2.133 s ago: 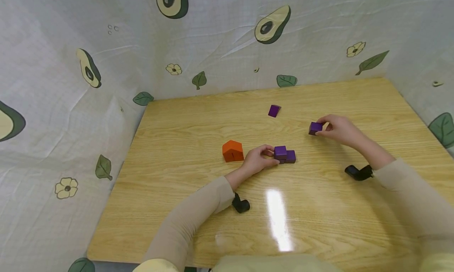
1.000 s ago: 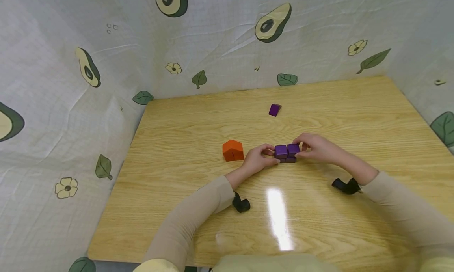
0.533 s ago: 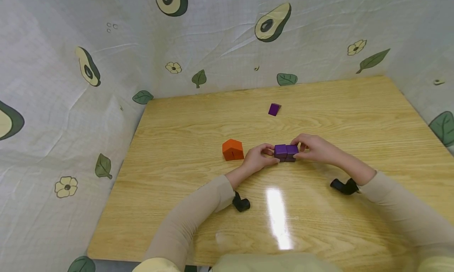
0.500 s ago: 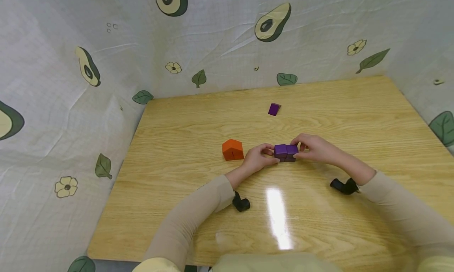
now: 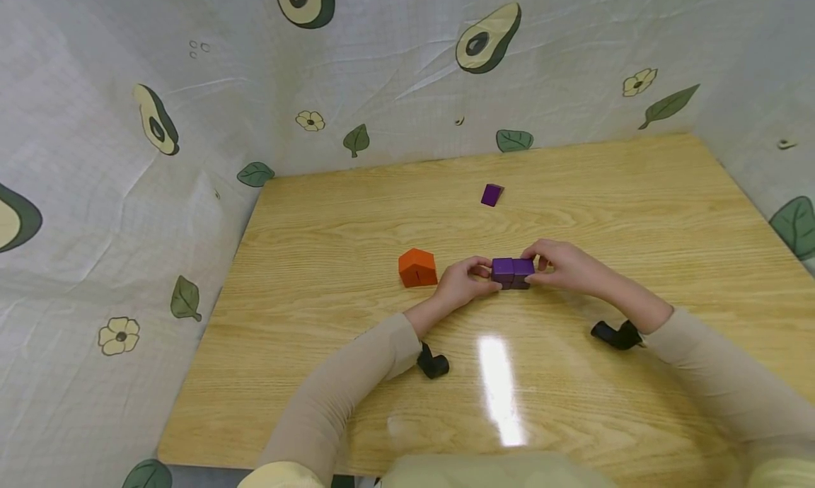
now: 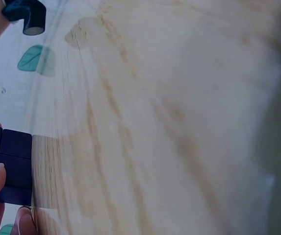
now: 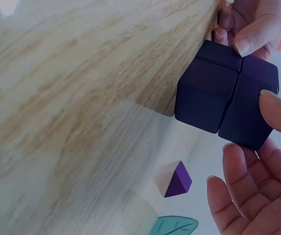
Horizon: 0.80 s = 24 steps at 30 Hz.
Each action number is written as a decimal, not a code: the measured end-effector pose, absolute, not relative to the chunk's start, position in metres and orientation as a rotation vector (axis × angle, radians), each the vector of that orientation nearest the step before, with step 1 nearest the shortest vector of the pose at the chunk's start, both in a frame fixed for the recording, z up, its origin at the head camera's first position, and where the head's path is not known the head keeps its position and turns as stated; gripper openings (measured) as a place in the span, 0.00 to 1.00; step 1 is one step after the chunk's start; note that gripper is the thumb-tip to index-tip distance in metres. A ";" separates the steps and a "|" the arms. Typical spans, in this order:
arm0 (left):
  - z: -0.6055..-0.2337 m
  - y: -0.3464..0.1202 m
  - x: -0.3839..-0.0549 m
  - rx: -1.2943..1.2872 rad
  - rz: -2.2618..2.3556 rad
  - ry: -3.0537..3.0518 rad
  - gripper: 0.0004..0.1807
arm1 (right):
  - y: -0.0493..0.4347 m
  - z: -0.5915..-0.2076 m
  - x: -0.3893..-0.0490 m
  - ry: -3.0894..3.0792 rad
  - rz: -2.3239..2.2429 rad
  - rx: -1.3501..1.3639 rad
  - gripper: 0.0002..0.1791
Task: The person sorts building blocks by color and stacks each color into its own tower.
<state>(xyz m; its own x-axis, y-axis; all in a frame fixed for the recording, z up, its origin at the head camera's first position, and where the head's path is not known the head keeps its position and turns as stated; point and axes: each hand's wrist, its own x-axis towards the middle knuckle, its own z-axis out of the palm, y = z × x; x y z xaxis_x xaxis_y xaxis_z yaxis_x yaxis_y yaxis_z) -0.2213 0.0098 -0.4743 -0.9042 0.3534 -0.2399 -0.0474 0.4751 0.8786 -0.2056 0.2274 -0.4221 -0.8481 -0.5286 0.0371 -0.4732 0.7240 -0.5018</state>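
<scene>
Several purple cube-like blocks (image 5: 512,272) stand together on the table, two side by side on top of two others. My left hand (image 5: 460,287) pinches the left side of this stack, thumb in front and fingers behind. On the opposite side, my right hand (image 5: 569,267) pinches the upper right block (image 7: 248,105) between thumb and fingers. The right wrist view shows the blocks lying flush with narrow seams between them. Only a corner of the stack (image 6: 15,169) and some fingertips appear in the left wrist view.
An orange house-shaped block (image 5: 417,268) with a short slit stands left of the left hand. Farther back lies a small purple triangular prism (image 5: 492,195). The wooden table (image 5: 331,226) meets a cloth with avocado prints (image 5: 407,64) at its back and sides.
My right hand has carried a purple block leftward and set it on the lower right block. The gap between the two upper blocks has closed. My left hand has stayed put.
</scene>
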 end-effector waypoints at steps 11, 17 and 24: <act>-0.474 0.009 -0.222 0.252 1.400 2.337 0.20 | 0.227 -0.422 -0.206 2.804 -0.770 -0.780 0.17; -0.475 0.009 -0.223 0.255 1.406 2.332 0.20 | 0.227 -0.421 -0.206 2.778 -0.784 -0.772 0.18; -0.475 0.009 -0.222 0.256 1.405 2.330 0.19 | 0.227 -0.422 -0.206 2.757 -0.799 -0.754 0.20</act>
<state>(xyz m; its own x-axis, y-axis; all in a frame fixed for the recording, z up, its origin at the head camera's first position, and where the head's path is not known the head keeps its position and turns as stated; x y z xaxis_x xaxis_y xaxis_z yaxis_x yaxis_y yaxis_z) -0.2225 0.0089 -0.4753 -0.9010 0.3572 -0.2462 -0.0511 0.4763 0.8778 -0.2063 0.2270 -0.4219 -0.8568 -0.5151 -0.0249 -0.4220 0.7280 -0.5403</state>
